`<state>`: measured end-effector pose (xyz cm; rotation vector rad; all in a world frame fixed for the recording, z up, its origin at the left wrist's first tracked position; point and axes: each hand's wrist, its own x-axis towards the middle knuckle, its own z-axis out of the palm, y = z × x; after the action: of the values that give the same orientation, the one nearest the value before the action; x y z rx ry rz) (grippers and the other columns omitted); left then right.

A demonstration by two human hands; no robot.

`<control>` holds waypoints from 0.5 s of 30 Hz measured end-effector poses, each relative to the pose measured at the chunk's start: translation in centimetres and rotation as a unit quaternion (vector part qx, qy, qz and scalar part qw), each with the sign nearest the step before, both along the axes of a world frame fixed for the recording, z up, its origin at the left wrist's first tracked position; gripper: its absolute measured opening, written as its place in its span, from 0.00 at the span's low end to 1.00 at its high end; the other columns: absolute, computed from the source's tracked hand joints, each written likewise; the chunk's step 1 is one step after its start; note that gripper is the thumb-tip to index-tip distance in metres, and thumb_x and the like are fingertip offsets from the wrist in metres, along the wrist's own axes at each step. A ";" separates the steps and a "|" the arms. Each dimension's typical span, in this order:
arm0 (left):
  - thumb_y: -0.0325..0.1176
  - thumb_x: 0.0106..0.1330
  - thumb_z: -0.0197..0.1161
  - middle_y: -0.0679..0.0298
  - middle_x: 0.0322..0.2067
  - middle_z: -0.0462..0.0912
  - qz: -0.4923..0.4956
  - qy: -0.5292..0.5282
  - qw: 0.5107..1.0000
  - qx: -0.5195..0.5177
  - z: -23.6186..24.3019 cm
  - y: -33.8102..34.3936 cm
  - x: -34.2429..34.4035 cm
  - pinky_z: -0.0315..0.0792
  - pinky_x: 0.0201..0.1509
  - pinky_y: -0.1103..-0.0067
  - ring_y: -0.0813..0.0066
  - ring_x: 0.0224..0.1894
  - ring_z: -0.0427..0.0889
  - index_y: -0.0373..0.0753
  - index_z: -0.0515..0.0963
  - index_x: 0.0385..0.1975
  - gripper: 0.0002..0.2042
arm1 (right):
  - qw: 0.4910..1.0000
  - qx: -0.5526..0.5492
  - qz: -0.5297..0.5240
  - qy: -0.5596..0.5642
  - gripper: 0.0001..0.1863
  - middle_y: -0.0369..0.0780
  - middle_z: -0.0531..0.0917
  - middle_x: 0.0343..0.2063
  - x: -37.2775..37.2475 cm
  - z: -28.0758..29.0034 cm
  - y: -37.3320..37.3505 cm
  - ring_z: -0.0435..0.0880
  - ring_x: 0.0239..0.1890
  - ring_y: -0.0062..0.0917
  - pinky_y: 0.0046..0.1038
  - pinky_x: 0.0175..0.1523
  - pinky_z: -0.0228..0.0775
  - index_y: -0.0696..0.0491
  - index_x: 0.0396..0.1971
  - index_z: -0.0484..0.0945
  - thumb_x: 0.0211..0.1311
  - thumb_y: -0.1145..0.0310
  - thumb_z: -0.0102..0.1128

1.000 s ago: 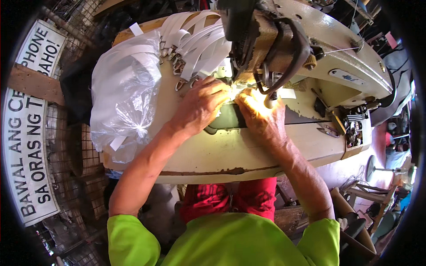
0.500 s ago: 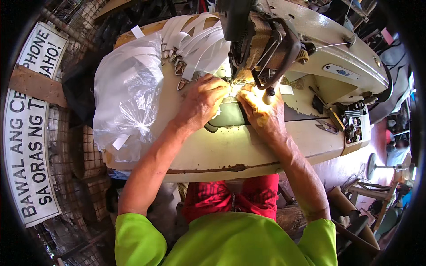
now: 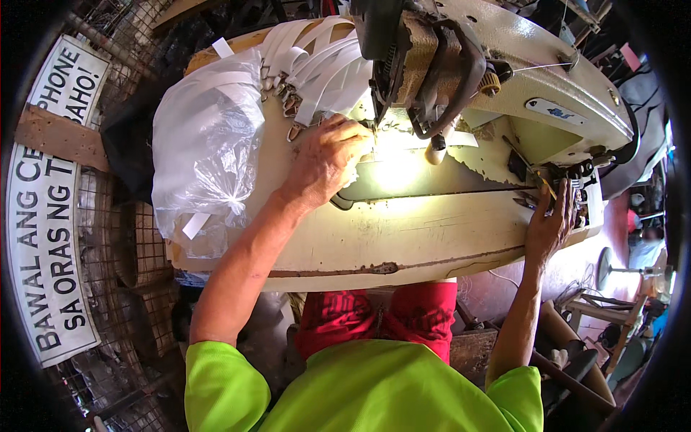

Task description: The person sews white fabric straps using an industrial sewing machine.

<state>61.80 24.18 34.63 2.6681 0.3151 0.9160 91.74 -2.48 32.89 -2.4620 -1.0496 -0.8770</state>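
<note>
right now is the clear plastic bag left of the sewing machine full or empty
Not empty: the clear plastic bag bulges, and white material shows through it. Whether it is packed full, I cannot tell.

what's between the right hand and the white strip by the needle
Nothing tall is visible: what look like snips lie just left of the right hand, partly hidden, and a small dark piece lies on the machine near the straight path to the right end of the white strip.
</note>
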 end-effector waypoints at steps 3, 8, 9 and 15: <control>0.21 0.47 0.63 0.63 0.34 0.82 -0.002 0.003 1.000 0.001 0.1 -0.2 -0.1 0.75 0.43 0.73 0.64 0.38 0.80 0.36 0.80 0.30 0.09 | 1.000 -0.013 -0.003 -0.015 0.25 0.48 0.72 0.60 0.6 -0.6 -0.1 0.69 0.63 0.42 0.39 0.66 0.57 0.55 0.62 0.67 0.69 0.61 0.52; 0.20 0.46 0.63 0.64 0.33 0.82 0.000 -0.021 1.000 0.020 0.3 -0.7 0.0 0.75 0.42 0.73 0.64 0.37 0.80 0.36 0.81 0.30 0.09 | 1.000 0.022 -0.003 -0.014 0.26 0.47 0.71 0.61 -0.2 -0.1 0.2 0.66 0.65 0.40 0.40 0.66 0.56 0.55 0.63 0.67 0.68 0.59 0.54; 0.20 0.46 0.63 0.64 0.33 0.82 -0.001 -0.020 1.000 0.020 0.2 -0.7 0.0 0.75 0.42 0.73 0.64 0.37 0.80 0.36 0.81 0.30 0.09 | 1.000 0.022 -0.004 -0.014 0.26 0.47 0.71 0.61 -0.8 0.4 0.5 0.66 0.65 0.40 0.40 0.66 0.56 0.55 0.63 0.67 0.68 0.59 0.54; 0.22 0.51 0.59 0.63 0.33 0.79 -0.002 0.002 1.000 0.025 -0.2 -0.4 -0.2 0.72 0.48 0.72 0.64 0.39 0.78 0.37 0.80 0.31 0.08 | 0.911 -0.001 0.409 0.058 0.21 0.44 0.78 0.52 -9.5 1.4 7.5 0.72 0.61 0.37 0.38 0.64 0.65 0.54 0.46 0.79 0.50 0.74 0.70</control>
<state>61.60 23.75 34.40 2.7158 0.2899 0.9295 82.25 4.98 34.26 -1.7394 -1.8075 -0.4345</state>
